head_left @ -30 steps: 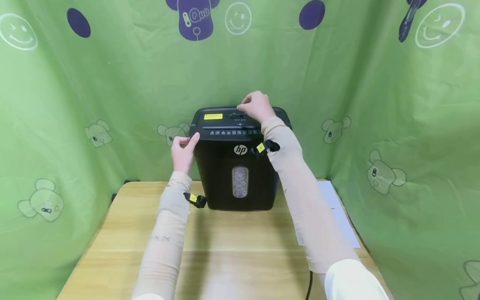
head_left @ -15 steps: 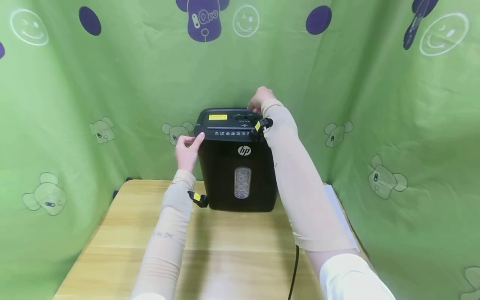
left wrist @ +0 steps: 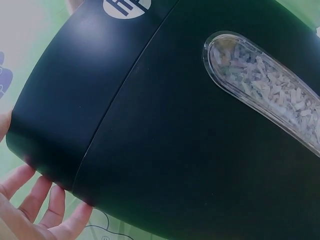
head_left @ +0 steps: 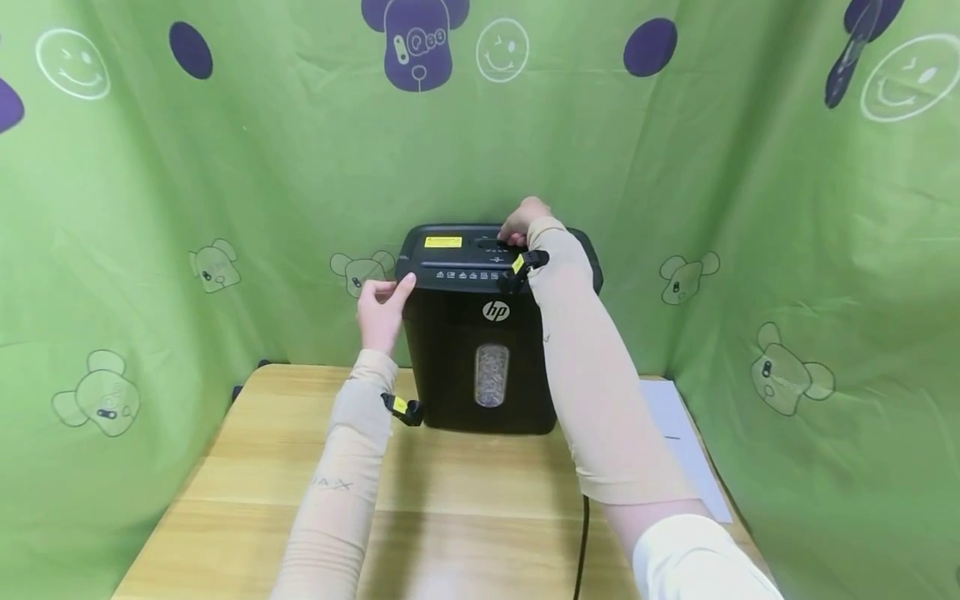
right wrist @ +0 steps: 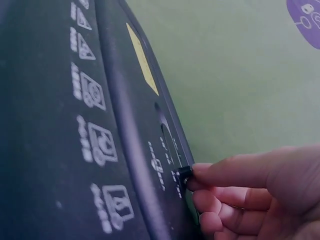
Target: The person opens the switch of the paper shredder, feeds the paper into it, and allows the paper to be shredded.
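Note:
A black HP paper shredder (head_left: 446, 358) stands upright at the back of the wooden table. Paper shreds show through its clear window (left wrist: 265, 82). My left hand (head_left: 381, 321) holds the shredder's upper left corner, the thumb on the top edge; in the left wrist view its fingertips (left wrist: 56, 192) press along the side. Over the top panel, my right hand (head_left: 528, 221) pinches a small black slide switch (right wrist: 185, 172) between thumb and finger, its other fingers curled beneath. The switch lies beside printed marks on the panel.
White paper (head_left: 675, 437) lies on the table (head_left: 277, 467) to the right, partly behind the right forearm. A black cord (head_left: 583, 546) runs toward the front edge. Green curtain (head_left: 300, 167) hangs close behind the shredder and along both sides.
My right hand has gone from above the panel's middle rightward, then down onto the switch. The left hand keeps its hold on the corner. The head view has shifted slightly.

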`<state>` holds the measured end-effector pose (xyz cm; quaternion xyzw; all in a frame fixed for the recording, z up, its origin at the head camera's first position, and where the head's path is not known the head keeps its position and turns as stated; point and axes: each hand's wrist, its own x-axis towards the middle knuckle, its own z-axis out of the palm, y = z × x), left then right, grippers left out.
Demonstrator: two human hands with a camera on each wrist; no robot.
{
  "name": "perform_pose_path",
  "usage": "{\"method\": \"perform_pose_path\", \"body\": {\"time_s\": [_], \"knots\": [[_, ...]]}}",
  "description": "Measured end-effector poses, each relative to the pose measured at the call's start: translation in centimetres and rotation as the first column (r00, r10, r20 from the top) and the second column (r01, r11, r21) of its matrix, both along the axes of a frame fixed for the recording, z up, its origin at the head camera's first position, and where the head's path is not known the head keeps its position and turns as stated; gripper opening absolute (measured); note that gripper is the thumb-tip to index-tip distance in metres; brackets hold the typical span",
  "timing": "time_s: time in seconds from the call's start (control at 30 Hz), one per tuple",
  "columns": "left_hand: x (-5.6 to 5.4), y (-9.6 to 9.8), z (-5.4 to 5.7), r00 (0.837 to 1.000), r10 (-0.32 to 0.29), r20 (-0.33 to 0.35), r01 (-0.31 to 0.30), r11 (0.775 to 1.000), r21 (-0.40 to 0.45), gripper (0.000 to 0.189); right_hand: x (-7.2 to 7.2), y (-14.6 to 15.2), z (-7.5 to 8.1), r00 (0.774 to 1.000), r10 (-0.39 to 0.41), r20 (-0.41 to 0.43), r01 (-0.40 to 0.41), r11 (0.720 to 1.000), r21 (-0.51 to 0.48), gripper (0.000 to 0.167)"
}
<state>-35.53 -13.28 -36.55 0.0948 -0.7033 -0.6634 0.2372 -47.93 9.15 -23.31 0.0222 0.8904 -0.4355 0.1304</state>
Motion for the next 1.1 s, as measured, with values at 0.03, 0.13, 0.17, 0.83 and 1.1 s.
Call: {"method": "perform_pose_path", "body": {"time_s": [0.03,0.13,0.17,0.83,1.1], "knots": [[0.1,0.0,0.0,1.0,-0.001,0.001,0.001,1.0,-0.002,0.051,0.1,0.0,0.1,1.0,0.005,0.001,-0.005,1.0,0.002,0.011],[0.2,-0.1,0.1,1.0,0.0,-0.004,0.0,1.0,-0.008,0.051,0.2,-0.1,0.2,1.0,0.027,-0.015,-0.026,0.999,0.033,0.011],[0.3,-0.1,0.2,1.0,0.004,-0.007,-0.004,1.0,-0.01,0.051,0.2,-0.2,0.2,0.999,0.032,-0.022,-0.031,0.998,0.048,0.012],[0.3,0.2,0.1,1.0,0.007,-0.01,-0.007,1.0,0.02,0.049,-0.4,-0.9,-0.7,0.994,0.023,-0.107,-0.006,0.988,0.153,0.016],[0.1,0.3,0.1,1.0,0.011,-0.012,-0.01,0.999,0.034,0.049,-0.7,-1.0,-0.9,0.993,0.029,-0.111,-0.013,0.99,0.14,0.017]]}}
